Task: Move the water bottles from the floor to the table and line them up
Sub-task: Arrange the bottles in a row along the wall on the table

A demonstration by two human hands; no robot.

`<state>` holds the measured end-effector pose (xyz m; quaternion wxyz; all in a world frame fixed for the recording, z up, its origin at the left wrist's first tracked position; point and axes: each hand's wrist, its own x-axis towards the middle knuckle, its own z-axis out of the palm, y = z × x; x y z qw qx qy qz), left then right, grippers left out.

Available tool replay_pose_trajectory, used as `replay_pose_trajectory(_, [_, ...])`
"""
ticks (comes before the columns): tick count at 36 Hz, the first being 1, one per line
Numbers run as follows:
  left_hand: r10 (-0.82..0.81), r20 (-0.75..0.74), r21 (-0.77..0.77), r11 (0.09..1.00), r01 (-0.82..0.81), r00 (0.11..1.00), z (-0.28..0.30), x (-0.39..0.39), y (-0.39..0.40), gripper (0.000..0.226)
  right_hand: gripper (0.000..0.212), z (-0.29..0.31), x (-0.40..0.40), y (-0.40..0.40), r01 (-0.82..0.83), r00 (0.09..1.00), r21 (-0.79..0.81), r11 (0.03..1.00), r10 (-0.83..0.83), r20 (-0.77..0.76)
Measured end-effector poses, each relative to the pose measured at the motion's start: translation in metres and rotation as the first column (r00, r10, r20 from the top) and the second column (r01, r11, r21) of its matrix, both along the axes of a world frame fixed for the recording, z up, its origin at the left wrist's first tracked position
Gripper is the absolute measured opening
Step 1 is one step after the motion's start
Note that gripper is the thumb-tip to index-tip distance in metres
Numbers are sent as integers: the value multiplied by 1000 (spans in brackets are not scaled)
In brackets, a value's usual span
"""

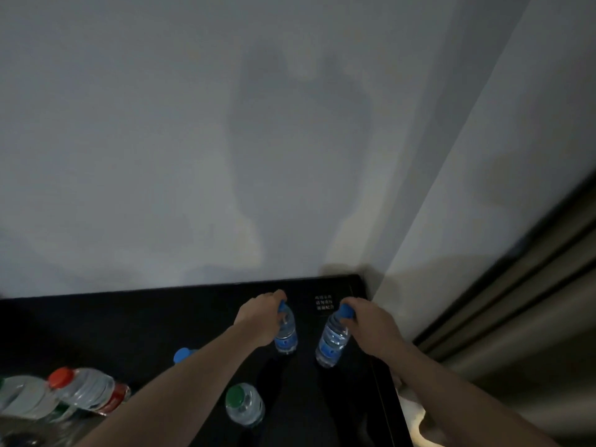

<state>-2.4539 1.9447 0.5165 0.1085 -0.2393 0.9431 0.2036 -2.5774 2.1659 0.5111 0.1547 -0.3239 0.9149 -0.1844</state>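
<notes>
Two blue-capped bottles were held over the far right part of the black bench (161,317), near the wall. The left hand (261,321) gripped the left bottle (286,333) at its neck, its fingers (278,295) curled over the blue cap. The right hand (371,327) gripped the right bottle (332,341) the same way, fingers closed around the cap (345,311). A neck grip kept each body clear below the hand, which judged likely to ease setting the base down squarely. The left bottle stood nearly upright; the right one tilted, its base toward the person. Whether either base touched the bench could not be determined.

Other bottles were on the bench nearer the person: a green-capped bottle (244,404) upright, a red-capped bottle (87,388) at the left, and a blue cap (182,354) partly hidden behind the left forearm. They did not yet form a row.
</notes>
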Motion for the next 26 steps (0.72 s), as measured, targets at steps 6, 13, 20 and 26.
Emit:
replay_pose_trajectory(6, [13, 42, 20, 1000, -14, 999, 5, -9, -14, 34, 12, 14, -46, -27, -7, 999, 18, 1000, 8, -36])
replay_pose_trajectory(13, [-17, 108, -11, 1000, 18, 994, 9, -24, -28, 35, 15, 29, -91, -68, 52, 996, 33, 998, -49, -76])
replay_pose_trajectory(20, [-4, 95, 1, 1000, 4, 995, 4, -33, -37, 32, 20, 28, -119, -104, 99, 993, 50, 994, -96, -75])
replay_pose_trajectory(26, [4, 43, 50, 999, -6, 999, 0, -42, -44, 24, 23, 19, -135, -118, 135, 989, 81, 988, -129, -76])
